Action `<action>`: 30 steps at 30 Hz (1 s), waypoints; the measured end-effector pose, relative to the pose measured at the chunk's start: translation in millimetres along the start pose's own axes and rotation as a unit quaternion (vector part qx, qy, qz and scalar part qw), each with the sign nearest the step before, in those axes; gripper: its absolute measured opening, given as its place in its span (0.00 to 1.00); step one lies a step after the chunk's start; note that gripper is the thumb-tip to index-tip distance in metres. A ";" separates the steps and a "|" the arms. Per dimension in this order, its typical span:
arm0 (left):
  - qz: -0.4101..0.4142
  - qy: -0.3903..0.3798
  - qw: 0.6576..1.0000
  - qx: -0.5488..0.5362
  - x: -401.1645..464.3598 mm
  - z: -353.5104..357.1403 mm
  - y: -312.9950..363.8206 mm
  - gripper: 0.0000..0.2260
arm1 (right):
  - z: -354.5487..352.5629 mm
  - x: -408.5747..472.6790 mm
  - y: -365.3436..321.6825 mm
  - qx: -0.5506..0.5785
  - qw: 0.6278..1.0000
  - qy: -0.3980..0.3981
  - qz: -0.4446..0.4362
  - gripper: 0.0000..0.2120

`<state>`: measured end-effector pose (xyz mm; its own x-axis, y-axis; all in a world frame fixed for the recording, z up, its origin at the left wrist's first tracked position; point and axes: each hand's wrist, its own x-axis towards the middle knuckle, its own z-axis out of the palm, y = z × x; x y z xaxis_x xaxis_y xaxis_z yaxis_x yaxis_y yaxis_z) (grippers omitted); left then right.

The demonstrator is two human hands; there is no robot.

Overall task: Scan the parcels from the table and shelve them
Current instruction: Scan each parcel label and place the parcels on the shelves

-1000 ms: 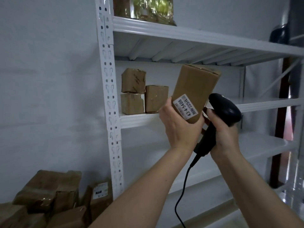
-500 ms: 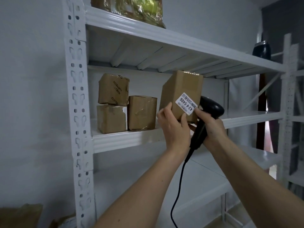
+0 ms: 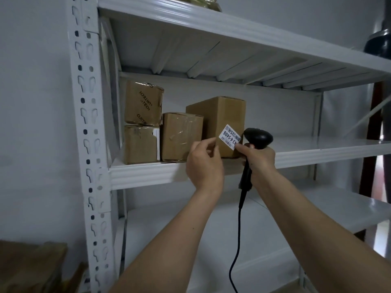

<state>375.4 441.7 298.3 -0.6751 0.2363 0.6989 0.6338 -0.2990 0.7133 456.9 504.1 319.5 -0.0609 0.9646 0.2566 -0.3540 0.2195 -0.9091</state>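
A tall brown parcel [image 3: 224,115] with a white label [image 3: 230,137] stands upright on the middle shelf board [image 3: 148,174], right beside a taped box [image 3: 181,136]. My left hand [image 3: 204,166] is at the parcel's lower front corner, fingers loosely bent and apart, the fingertips touching the cardboard. My right hand [image 3: 259,159] grips a black corded scanner [image 3: 259,137] just right of the parcel, and its thumb rests on the label's lower corner. The scanner cable hangs down between my forearms.
Two more boxes are stacked at the shelf's left end, an upper box [image 3: 142,102] on a lower box [image 3: 140,144]. A white perforated post [image 3: 88,144] frames the left side. Bare board runs to the right. Brown parcels [image 3: 29,267] lie at the lower left.
The labelled parcel went from held up in front of the rack down onto the middle shelf beside the taped box. My left hand's grip has loosened. My view has come closer to the rack.
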 end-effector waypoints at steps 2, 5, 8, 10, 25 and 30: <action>-0.004 0.008 1.000 0.014 3.4 -0.5 -1.2 0.09 | 3.3 5.3 1.4 -0.016 1.000 -0.004 0.005 0.11; -0.016 0.020 0.999 0.033 7.8 -2.6 -5.5 0.08 | 7.9 11.8 3.4 -0.036 0.999 -0.019 0.019 0.15; -0.020 0.028 0.998 0.044 10.4 -4.4 -10.0 0.07 | 11.4 15.6 7.1 -0.040 0.998 -0.037 0.028 0.15; -0.021 0.025 0.999 0.043 10.4 -6.1 -11.8 0.08 | 13.7 15.7 10.2 -0.037 0.998 -0.042 0.032 0.14; -0.173 0.004 0.982 -0.080 -68.4 -54.0 -37.0 0.16 | -13.0 -84.1 67.3 0.052 0.991 -0.117 0.037 0.08; -0.182 0.024 0.982 -0.037 -91.8 -109.1 -64.9 0.15 | 2.9 -142.5 103.0 0.034 0.965 -0.235 0.109 0.07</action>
<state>355.0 338.5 182.2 -0.8697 0.2975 0.3939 0.3194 -0.2693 0.9086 426.5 388.9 190.3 -0.5524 0.8099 0.1973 -0.3438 -0.0057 -0.9390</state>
